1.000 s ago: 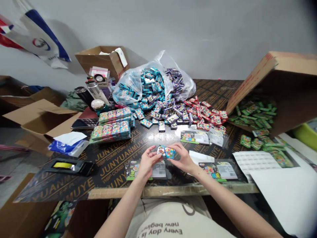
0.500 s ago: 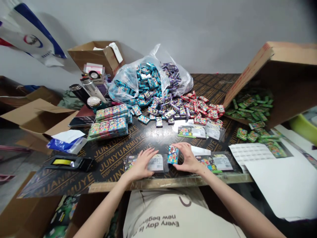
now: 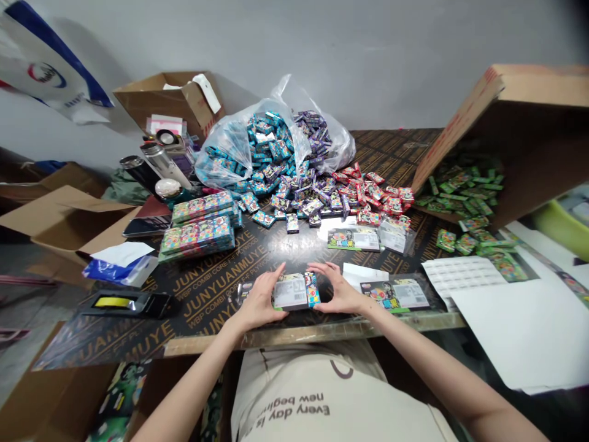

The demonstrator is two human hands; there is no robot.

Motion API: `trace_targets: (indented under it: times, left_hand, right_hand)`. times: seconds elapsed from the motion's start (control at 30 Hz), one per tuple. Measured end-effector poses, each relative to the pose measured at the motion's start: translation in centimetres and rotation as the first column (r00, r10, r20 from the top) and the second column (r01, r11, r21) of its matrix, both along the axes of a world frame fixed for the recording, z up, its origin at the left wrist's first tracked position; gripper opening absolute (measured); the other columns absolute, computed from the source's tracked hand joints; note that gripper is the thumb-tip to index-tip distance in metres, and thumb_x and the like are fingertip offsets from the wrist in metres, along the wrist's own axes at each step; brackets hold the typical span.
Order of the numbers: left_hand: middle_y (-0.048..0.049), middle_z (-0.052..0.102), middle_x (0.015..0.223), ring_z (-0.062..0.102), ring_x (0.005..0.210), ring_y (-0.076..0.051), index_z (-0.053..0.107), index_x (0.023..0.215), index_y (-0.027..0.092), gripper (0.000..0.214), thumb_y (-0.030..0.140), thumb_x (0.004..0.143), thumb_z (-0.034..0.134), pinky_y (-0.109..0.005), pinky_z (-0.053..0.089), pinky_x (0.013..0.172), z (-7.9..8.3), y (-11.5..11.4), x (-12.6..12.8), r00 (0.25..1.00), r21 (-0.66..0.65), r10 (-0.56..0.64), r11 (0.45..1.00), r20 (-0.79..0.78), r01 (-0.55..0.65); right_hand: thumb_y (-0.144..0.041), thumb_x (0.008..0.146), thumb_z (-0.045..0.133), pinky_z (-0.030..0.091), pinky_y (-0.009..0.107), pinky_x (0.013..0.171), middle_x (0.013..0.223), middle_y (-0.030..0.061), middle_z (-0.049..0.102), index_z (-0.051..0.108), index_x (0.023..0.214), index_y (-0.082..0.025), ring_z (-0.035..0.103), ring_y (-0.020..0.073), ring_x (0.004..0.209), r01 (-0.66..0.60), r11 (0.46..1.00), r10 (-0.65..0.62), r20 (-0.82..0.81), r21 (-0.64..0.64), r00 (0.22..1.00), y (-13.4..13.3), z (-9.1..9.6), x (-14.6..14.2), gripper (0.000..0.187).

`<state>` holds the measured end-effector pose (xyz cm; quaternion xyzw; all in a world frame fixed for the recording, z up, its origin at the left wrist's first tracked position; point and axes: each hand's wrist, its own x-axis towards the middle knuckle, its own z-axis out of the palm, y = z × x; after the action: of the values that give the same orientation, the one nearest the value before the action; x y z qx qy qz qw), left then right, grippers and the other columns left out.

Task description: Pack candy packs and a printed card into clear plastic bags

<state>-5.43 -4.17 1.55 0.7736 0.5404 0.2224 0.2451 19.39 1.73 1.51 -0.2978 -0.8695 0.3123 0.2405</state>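
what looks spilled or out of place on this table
The cardboard box on the right lies tipped on its side, green packets spilling onto the table. The plastic bag at the back gapes, blue and purple packets tumbling into a loose heap. The pack between left hand and right hand looks tidy.

This is looking like a small hand-packing workroom. The plywood-sheet bench (image 3: pixel 207 288) is carrying bulk stock: a clear plastic bag (image 3: pixel 225 147) at its back edge is spilling blue and purple packets, red packets (image 3: pixel 372 196) are lying heaped beside it, and a cardboard box (image 3: pixel 529 110) tipped over at the right edge is spilling green packets (image 3: pixel 460 190). Filled display boxes (image 3: pixel 197 236) are sitting stacked toward the left edge, a label sheet (image 3: pixel 460 273) is lying toward the near right corner, and open cartons (image 3: pixel 69 221) are standing off the left edge. At the near edge the left hand (image 3: pixel 257 302) and right hand (image 3: pixel 339 293) are gripping a sleeved pack (image 3: pixel 291 291) between them.
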Motion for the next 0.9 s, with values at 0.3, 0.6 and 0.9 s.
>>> trace_targets:
  times: [0.3, 0.6, 0.9]
  left_hand:
    - [-0.009, 0.046, 0.121, 0.044, 0.109, -0.027, 0.011, 0.138, 0.024, 0.099, 0.026, 0.056, 0.067, -0.043, 0.032, 0.095, -0.1, 0.8, -0.9, 0.99, 0.001, 0.138, 0.99, 0.03, -0.138]
    - [-0.01, 0.046, 0.127, 0.037, 0.118, -0.029, 0.035, 0.131, 0.026, 0.084, 0.036, 0.056, 0.072, -0.051, 0.019, 0.103, -2.5, 1.4, -1.6, 0.987, -0.067, 0.054, 0.996, -0.152, -0.064]
    - [-0.0139, 0.06, 0.11, 0.061, 0.093, -0.019, 0.047, 0.12, 0.015, 0.058, 0.04, 0.07, 0.063, -0.032, 0.048, 0.08, -0.9, 4.7, 1.3, 0.363, -0.587, 0.647, 0.762, 0.67, -0.275]
  right_hand:
    - [-0.033, 0.086, 0.045, 0.013, 0.045, 0.103, 0.1, 0.0042, 0.064, 0.03, 0.131, -0.025, 0.051, 0.0209, 0.107, 0.092, 0.996, -0.091, -0.064, 0.009, 0.994, 1.7, -0.6, -2.8, 0.049]
    - [-0.038, 0.067, 0.065, 0.031, 0.044, 0.091, 0.109, 0.0197, 0.055, 0.051, 0.112, -0.012, 0.045, 0.0326, 0.108, 0.469, 0.881, -0.472, 0.196, 0.066, 0.859, 14.5, -0.7, -11.5, 0.054]
    - [-0.033, 0.089, 0.028, 0.049, 0.026, 0.05, 0.068, 0.0042, 0.064, 0.056, 0.102, -0.016, 0.062, 0.0151, 0.056, 0.346, 0.892, -0.342, 0.065, -0.292, 0.937, 7.3, -1.5, -7.8, 0.035]
